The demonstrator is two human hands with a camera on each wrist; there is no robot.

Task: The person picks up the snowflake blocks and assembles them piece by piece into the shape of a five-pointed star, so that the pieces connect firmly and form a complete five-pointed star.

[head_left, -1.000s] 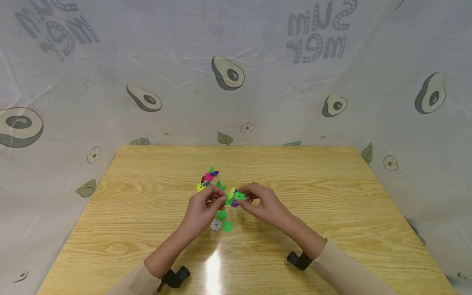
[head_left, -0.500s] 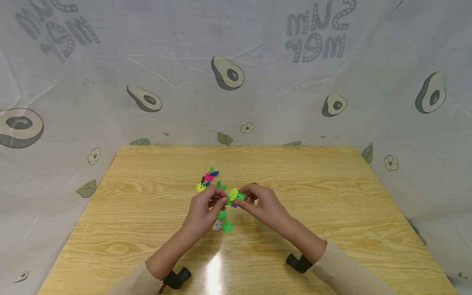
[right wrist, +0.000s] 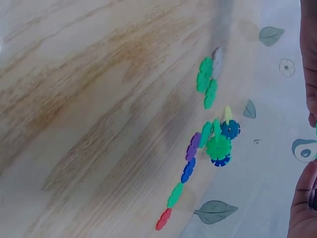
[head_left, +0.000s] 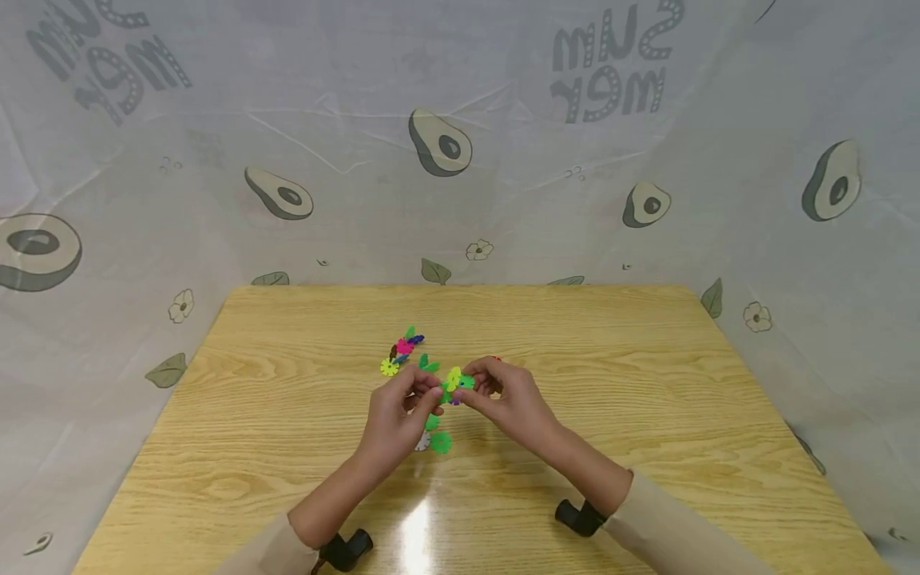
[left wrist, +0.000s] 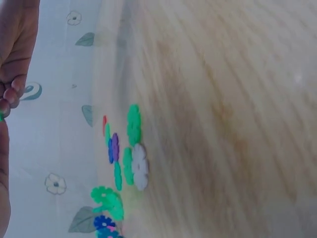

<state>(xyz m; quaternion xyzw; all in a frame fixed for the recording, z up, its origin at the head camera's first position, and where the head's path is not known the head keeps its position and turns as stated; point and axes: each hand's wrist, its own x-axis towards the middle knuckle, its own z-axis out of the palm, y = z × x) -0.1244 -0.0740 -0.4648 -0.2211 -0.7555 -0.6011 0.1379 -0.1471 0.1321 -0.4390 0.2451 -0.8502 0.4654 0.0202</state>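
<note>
My left hand (head_left: 398, 406) and right hand (head_left: 512, 397) meet over the middle of the table. Between them are small notched plastic discs, flower-shaped and joined together. A green disc (head_left: 445, 394) is pinched between the left thumb and fingers. On the right, my thumb and fingers pinch another green disc (head_left: 466, 382). Between these, a yellow disc (head_left: 454, 378) stands tilted towards me. Just below the left hand lie a white disc (head_left: 422, 442), partly hidden, and a green disc (head_left: 442, 443). In both wrist views the hands show only at the frame edge.
Farther back on the wooden table (head_left: 611, 327) sits a joined cluster with a pink disc (head_left: 405, 346) and a yellow one. The right wrist view shows a row with a purple disc (right wrist: 193, 146), a blue disc (right wrist: 188, 170) and a red disc (right wrist: 163, 219). A printed curtain (head_left: 374, 216) hangs behind.
The held yellow disc has turned from nearly edge-on to a broader face, covering part of the right-hand green disc. Both hands stay almost in place, and the view has shifted slightly.
</note>
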